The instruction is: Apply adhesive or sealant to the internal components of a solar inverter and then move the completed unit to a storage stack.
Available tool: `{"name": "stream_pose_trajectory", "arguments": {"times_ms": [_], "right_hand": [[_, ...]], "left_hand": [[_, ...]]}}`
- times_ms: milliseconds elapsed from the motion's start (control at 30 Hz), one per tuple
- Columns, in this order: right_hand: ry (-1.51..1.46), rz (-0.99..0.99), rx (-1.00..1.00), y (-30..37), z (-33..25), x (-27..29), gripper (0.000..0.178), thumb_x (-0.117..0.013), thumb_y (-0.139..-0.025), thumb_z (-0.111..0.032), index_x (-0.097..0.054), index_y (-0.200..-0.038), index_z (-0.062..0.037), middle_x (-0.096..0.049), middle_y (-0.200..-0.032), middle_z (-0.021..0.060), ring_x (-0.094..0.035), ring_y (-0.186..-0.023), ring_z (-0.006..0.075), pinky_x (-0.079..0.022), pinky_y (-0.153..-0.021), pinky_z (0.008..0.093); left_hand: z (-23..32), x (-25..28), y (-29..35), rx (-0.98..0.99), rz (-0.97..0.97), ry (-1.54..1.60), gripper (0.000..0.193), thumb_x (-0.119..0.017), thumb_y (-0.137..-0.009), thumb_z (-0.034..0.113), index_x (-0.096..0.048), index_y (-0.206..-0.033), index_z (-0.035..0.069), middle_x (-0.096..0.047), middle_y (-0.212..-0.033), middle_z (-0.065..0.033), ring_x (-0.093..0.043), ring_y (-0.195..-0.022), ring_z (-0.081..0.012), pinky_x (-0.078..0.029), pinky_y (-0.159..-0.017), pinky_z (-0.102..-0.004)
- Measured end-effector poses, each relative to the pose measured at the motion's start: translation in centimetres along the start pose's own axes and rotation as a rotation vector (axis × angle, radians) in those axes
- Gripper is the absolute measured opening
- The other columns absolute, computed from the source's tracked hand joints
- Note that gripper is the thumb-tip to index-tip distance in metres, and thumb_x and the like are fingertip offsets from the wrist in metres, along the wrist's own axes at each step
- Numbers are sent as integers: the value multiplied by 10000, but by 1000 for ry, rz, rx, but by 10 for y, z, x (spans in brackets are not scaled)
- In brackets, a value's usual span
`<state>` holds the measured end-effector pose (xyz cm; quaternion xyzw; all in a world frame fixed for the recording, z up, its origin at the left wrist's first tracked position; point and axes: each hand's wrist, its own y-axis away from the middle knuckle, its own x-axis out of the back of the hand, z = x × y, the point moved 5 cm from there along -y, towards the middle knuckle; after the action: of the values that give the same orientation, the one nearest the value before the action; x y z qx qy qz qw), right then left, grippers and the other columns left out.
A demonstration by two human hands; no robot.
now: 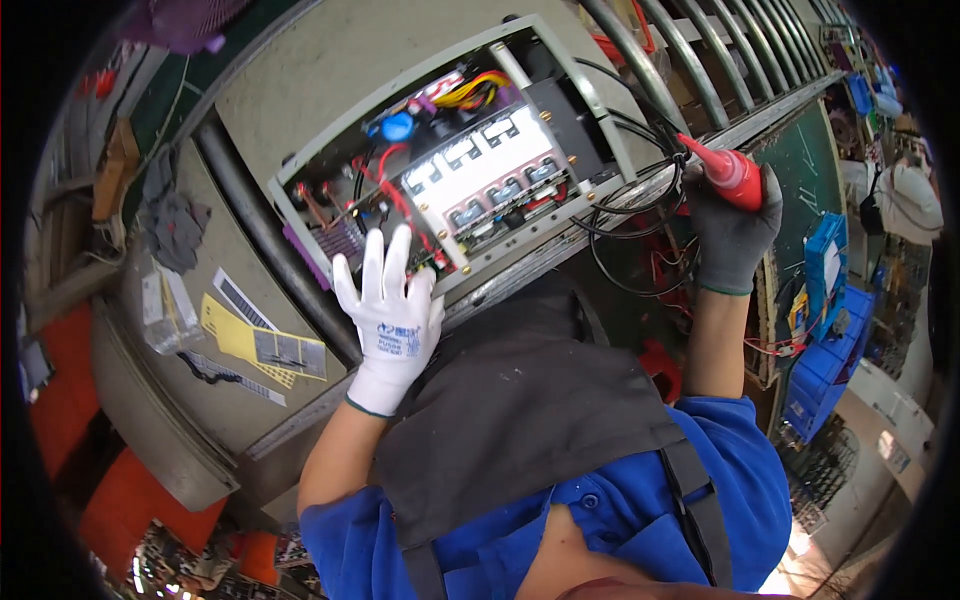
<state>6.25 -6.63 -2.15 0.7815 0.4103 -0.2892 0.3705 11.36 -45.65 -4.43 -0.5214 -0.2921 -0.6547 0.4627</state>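
An open metal-framed electronics unit (587, 100) lies in front of me, with circuit boards, a bright silvery plate (480, 165) and coloured wires (475, 92) inside. My left hand (390, 325), in a white glove, is at the unit's near left edge. Its fingers are spread over the edge and hold nothing; whether they press on the frame or a part inside, I cannot tell. Off to the right, my right hand (733, 240) in a grey glove grips a red squeeze bottle (737, 180). The bottle's pointed nozzle tilts up and left, near black cables (630, 210) beside the unit.
Metal rollers (690, 60) run along the far right. On the left surface lie a grey cloth (172, 215), yellow label sheets (235, 335) and a clear plastic bag (168, 312). Blue bins (828, 360) stand at the right. A purple fan (185, 22) shows at the top left.
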Motion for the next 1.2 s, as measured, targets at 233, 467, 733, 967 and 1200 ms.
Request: {"name": "stream_pose_trajectory", "arguments": {"times_ms": [233,467,733,967,1200], "right_hand": [[-154,-125,-59,-56,-26,26,371,-657,-902,-250,-598,-1129,37,-639,-1142,215,-602,-1142,359,-424,-1083,524],[-185,-119,-77,-121,1,-16,411,-701,-891,-300,-589,-1146,2,-637,-1145,170,-608,-1108,330,-445,-1035,516],[167,-221,91,-158,26,-124,391,-654,-913,-267,-586,-1179,11,-613,-1124,99,-599,-1071,200,-430,-1028,368],[982,-676,808,-148,53,-190,453,-847,-657,-94,-631,-1050,-31,-636,-950,107,-601,-827,229,-480,-759,374],[1096,-800,1045,-125,88,-183,599,-898,-577,-110,-590,-1090,-79,-573,-977,105,-558,-818,275,-488,-718,403]], "left_hand": [[17,78,-61,-92,6,-220,318,-810,-603,115,-651,-874,159,-540,-1416,-138,-430,-1384,-417,-207,-1103,-716],[-72,133,-150,158,251,-586,312,-768,-733,164,-769,-1043,196,-547,-1449,-131,-398,-1413,-396,-159,-1168,-639],[-102,123,-264,275,183,-718,370,-613,-852,203,-701,-1207,145,-476,-1497,-181,-331,-1447,-412,-180,-1160,-632],[-11,62,-297,47,-29,-325,789,-787,-681,373,-542,-1332,0,-369,-1532,-270,-304,-1409,-522,-238,-1110,-651],[-19,50,-305,-24,-11,-361,829,-857,-628,362,-550,-1328,40,-297,-1577,-269,-262,-1421,-533,-229,-1106,-650]]}}
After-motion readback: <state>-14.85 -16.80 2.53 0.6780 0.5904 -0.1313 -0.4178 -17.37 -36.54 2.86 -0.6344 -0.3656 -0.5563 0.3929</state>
